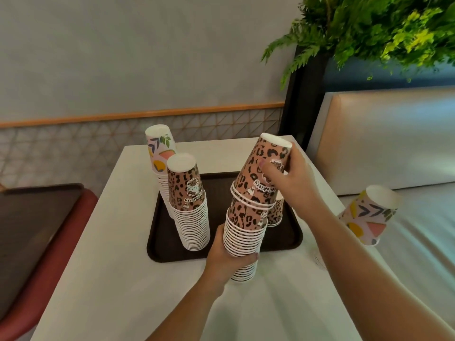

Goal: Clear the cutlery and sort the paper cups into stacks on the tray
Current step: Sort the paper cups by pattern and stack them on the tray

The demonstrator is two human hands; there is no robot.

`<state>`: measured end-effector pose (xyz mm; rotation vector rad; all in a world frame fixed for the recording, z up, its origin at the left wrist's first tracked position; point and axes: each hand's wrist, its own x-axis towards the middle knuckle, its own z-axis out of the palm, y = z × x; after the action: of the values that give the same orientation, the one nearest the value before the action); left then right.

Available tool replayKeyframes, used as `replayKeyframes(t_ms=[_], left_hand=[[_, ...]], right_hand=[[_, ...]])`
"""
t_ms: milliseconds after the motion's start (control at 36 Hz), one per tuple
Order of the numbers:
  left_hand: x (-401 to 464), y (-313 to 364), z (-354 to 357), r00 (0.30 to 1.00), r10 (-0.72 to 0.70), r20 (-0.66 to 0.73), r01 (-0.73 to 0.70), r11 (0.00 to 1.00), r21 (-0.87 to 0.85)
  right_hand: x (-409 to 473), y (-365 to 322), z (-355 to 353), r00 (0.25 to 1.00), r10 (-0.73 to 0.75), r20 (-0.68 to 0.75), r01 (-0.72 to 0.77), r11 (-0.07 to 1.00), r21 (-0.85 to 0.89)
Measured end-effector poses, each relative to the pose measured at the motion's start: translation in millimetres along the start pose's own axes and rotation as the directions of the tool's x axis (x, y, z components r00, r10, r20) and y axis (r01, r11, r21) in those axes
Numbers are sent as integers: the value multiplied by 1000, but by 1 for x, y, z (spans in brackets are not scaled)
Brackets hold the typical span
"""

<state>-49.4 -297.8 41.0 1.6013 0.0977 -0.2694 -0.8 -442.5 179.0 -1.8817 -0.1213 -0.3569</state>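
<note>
Two hands on leopard cups, left hand (pixel 227 254) wrapped around lower stack (pixel 243 238), right hand (pixel 286 178) pinching tilted top cup (pixel 263 168), forearms angled inward.

The paper cups (pixel 189 190) look matt with printed leopard and leaf patterns and white rolled rims, the tray (pixel 290 232) is dark, finely textured plastic, the counter (pixel 118 254) is smooth and white with a soft sheen, and the seat (pixel 384 134) looks like smooth beige leatherette.
</note>
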Motion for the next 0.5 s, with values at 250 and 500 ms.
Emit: replayKeyframes(t_ms=[250, 500], left_hand=[[3, -6, -8, 997, -35, -65, 32, 999, -40], [3, -3, -9, 998, -24, -65, 21, 999, -45]], right_hand=[[36, -1, -14, 930, 154, -332, -4, 911, 413], [35, 83, 8, 883, 24, -469, -70, 994, -80]])
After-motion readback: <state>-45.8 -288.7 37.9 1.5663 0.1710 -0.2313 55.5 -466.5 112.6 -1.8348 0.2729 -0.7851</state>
